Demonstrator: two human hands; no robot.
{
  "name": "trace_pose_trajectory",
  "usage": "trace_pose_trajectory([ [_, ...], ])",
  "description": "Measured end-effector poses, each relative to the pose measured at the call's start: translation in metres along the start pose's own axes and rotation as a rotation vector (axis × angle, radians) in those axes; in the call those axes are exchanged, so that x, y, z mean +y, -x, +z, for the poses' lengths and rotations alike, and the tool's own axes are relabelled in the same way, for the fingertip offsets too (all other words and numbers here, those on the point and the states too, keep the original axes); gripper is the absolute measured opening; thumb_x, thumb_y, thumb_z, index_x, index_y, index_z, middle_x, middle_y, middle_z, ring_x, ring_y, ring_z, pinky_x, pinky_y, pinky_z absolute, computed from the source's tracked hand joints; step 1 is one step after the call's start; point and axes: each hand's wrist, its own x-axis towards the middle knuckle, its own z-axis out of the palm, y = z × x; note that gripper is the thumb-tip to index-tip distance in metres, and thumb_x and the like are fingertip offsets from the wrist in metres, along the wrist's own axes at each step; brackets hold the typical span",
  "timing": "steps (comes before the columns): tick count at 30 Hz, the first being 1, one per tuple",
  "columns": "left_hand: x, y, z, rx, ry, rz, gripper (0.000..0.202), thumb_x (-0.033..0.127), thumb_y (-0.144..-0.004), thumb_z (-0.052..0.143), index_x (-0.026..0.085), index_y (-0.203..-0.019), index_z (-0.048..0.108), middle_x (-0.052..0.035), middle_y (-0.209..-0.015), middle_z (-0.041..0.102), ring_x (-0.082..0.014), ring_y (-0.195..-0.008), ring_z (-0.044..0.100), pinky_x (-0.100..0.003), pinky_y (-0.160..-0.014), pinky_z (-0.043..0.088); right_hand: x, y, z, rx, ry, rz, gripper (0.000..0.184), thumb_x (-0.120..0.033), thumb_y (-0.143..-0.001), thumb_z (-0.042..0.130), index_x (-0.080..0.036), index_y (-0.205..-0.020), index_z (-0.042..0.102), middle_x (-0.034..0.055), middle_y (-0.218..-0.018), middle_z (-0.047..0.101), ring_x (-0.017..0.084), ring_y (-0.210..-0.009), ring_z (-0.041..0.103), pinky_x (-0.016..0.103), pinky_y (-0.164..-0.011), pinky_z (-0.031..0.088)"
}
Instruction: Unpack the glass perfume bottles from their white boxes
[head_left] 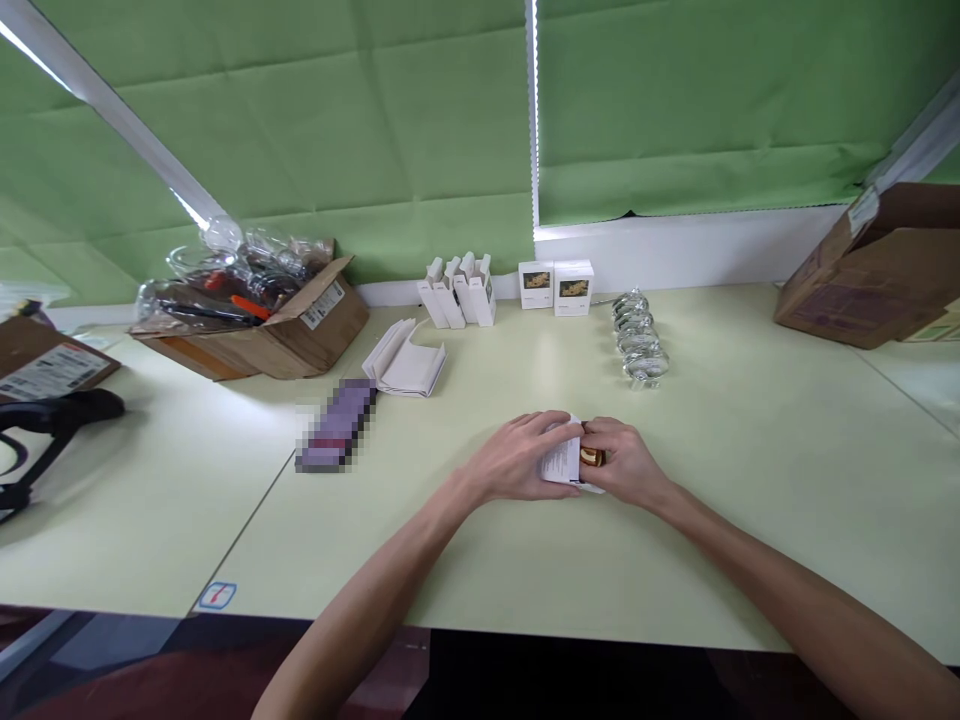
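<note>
Two bare hands, the left (517, 456) and the right (624, 462), meet just over a pale green tabletop (757, 500), closed around a folded white printed paper leaflet (561, 463). Its long axis seems to run crosswise between the palms, though fingers hide much of it. A small gold-and-brown object (592, 457), too covered to identify, sits at the leaflet's right end, nearer the right hand, whose fingers curl against it. Clear glass vessels (639, 338) stand well ahead.
</note>
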Motion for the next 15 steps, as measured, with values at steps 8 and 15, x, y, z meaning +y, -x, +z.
trace_pose_trajectory([
  [8,-0.0014,-0.0001,-0.0036,0.004,-0.036,0.019,0.061,0.055,-0.079,0.071,0.026,-0.13,0.055,-0.0113,-0.129,0.059,-0.0262,-0.109,0.065,-0.035,-0.09,0.054,-0.002,-0.0032,-0.0023,-0.001,-0.017,-0.025,0.017,-0.014,-0.075,0.065,-0.021,-0.06,0.059,-0.005,-0.053,0.048,0.011,-0.053,0.042,0.027,-0.059,0.036],
  [15,-0.0029,-0.0005,-0.0051,-0.014,-0.071,0.023,0.059,0.056,-0.079,0.07,0.026,-0.128,0.055,-0.011,-0.127,0.059,-0.0252,-0.103,0.066,-0.035,-0.086,0.055,-0.001,-0.004,-0.0039,-0.004,0.025,-0.049,0.02,-0.016,-0.076,0.065,-0.021,-0.058,0.056,-0.0058,-0.053,0.047,0.01,-0.052,0.043,0.028,-0.063,0.035],
])
